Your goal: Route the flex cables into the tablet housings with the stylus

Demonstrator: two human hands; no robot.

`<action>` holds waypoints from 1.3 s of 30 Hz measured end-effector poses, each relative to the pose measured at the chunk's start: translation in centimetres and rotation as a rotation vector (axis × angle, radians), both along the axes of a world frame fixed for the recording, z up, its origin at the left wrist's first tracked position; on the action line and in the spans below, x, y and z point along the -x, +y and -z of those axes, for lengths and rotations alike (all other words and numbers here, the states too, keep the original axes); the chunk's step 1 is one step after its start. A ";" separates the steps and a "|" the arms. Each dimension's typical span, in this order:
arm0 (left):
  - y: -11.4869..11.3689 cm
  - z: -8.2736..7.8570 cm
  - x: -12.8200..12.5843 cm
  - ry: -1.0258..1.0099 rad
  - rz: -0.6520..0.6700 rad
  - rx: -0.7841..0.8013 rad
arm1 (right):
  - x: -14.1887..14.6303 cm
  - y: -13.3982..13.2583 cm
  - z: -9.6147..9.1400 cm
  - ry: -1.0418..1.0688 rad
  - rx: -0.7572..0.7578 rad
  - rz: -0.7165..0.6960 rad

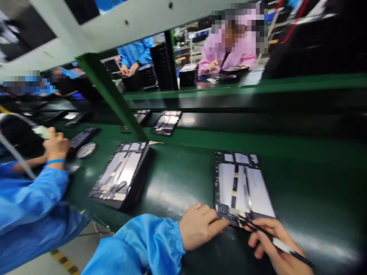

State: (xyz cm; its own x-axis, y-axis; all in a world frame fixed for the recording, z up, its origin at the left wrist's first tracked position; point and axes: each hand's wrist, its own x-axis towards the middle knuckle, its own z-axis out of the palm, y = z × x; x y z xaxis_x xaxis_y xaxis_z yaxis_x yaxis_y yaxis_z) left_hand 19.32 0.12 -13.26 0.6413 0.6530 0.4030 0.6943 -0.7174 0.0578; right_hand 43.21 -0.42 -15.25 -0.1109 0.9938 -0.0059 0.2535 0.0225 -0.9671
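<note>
Green bench [177, 179] dead ahead, open tablet [243, 183] lying lengthwise away, near short edge right at both hands: left hand [200, 225] bunched, fingertips pressing the near-left corner, right hand [275, 244] pinching a thin tool [282, 244], tip angled left onto that edge.

A glossy green bench [177, 179] carries an open tablet [242, 183] with shiny metallic plates inside.

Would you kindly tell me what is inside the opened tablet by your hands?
Two silvery panels flank a dark strip; left hand and right hand, holding a tool, hide the tablet's near edge.
</note>
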 end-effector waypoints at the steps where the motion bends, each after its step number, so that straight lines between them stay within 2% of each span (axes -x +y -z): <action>1: 0.0 0.0 0.0 -0.019 0.008 -0.001 | 0.2 0.1 -0.5 0.002 -0.024 -0.025; 5: 0.3 0.1 0.3 0.004 0.047 0.038 | 0.8 0.6 -2.0 -0.103 -0.100 -0.110; 11: 0.2 0.4 0.5 0.033 0.068 0.060 | 1.1 0.8 -2.6 -0.192 -0.197 -0.177; 20: 0.5 0.7 0.8 0.033 0.075 0.095 | -0.4 0.6 -2.4 -0.117 -0.027 -0.031; 26: 0.6 -0.2 1.4 -0.102 0.154 0.062 | 0.4 0.4 -2.5 -0.019 -0.022 -0.229; 32: 1.0 -0.2 1.4 -0.123 0.156 0.075 | 0.8 0.6 -3.3 -0.039 -0.093 -0.315; 35: 1.0 -0.4 1.4 -0.126 0.151 0.076 | 0.8 0.8 -3.4 -0.018 -0.016 -0.326; 37: 0.7 -0.6 1.3 -0.148 0.152 0.077 | 0.7 0.7 -3.2 0.031 0.086 -0.273; 39: 0.1 -0.8 1.1 -0.158 0.208 0.102 | 0.3 0.3 -2.8 0.080 0.192 -0.199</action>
State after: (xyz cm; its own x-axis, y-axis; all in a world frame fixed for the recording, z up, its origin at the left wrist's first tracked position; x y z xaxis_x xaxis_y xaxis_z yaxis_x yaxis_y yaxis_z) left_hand 18.24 0.26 -12.44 0.7002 0.5564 0.4473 0.5095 -0.8284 0.2329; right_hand 42.90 -0.13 -12.41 -0.3110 0.9341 -0.1752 0.1855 -0.1211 -0.9752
